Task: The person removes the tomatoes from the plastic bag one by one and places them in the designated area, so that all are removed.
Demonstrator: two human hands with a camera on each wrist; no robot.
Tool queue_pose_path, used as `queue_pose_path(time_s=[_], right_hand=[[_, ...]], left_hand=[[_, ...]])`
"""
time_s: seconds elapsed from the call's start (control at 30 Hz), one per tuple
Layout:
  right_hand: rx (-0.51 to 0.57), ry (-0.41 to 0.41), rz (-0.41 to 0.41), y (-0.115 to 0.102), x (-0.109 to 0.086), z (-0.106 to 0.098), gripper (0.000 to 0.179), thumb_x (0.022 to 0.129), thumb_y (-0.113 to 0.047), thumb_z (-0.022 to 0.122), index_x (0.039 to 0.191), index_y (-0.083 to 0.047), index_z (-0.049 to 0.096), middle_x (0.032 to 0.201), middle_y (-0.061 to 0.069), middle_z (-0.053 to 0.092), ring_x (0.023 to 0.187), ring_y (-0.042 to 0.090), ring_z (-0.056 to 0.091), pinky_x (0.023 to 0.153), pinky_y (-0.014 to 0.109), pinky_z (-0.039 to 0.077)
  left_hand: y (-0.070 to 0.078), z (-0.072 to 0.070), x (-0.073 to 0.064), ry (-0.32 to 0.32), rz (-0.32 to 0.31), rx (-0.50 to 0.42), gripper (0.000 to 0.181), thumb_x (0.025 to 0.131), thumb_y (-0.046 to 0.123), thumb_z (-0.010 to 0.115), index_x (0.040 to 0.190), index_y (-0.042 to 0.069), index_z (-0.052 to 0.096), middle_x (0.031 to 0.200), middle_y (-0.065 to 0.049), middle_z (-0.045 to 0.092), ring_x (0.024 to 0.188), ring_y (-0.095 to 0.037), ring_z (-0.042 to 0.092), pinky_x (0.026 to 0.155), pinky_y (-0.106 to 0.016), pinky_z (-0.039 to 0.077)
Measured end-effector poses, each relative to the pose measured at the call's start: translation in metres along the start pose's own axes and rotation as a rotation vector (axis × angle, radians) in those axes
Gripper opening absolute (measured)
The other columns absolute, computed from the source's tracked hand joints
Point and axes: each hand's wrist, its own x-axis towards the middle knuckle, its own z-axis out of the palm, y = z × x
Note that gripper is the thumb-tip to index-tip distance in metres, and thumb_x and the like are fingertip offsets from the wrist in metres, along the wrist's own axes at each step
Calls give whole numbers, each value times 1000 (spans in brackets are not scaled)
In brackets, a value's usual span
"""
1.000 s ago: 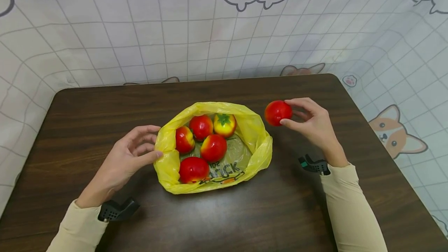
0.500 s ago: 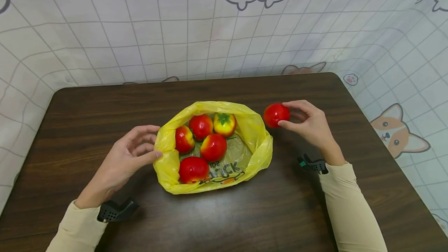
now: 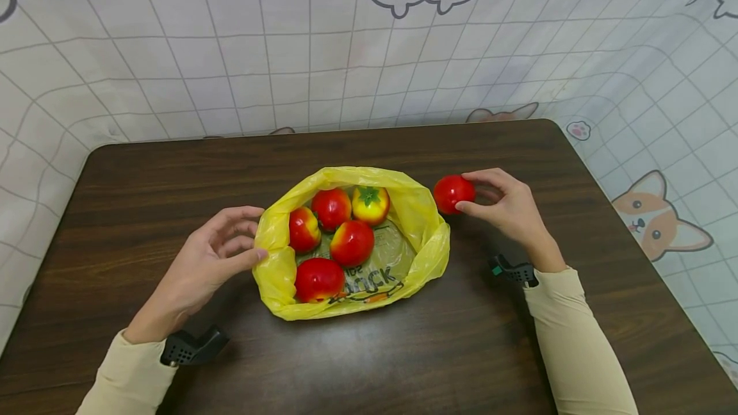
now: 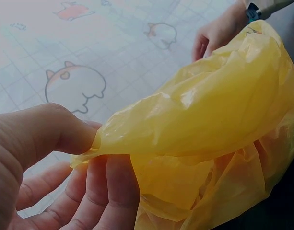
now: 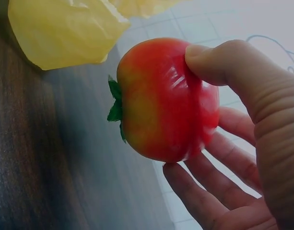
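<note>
Tomato (image 3: 454,195) is shifted slightly down-left in head view, just right of bag (image 3: 426,229), held by half-curled right fingers (image 5: 187,188); bag's rim is pinched by left fingers (image 4: 123,191). Being glossy, tomato could be dropped if grip slips.

Right hand (image 3: 513,210) lower in head view; red fruit (image 3: 452,193) slightly nearer yellow bag (image 3: 429,242)

**Crumpled yellow plastic bag (image 3: 429,245) stands open**

Five glossy red-and-yellow round fruits (image 3: 352,244) lie inside; the left hand (image 3: 210,255) pinches the bag's rim. Just outside, the right hand (image 3: 513,203) grips a shiny round red fruit (image 5: 168,100) (its green leaves (image 5: 115,103) face down).
</note>
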Motion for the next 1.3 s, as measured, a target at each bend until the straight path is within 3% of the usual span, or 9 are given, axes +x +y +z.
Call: queue_pose_path(time_s=[0.73,1.3], right_hand=[[-39,-39,3,9,1,6,50,86,-24,86,131,-11,69,135,13,65,122,32,65,102,46,52],[-65,-62,28,10,2,8,50,87,-28,84,132,-12,68,137,12,65,122,33,65,105,47,51]], left_hand=[[-1,0,0,-7,7,-13,60,93,14,77,145,15,47,118,-2,59,100,-8,72,86,-22,62],[-2,-2,1,-3,4,-9,60,93,14,77,145,16,47,118,-2,60,100,-8,72,86,-23,62]])
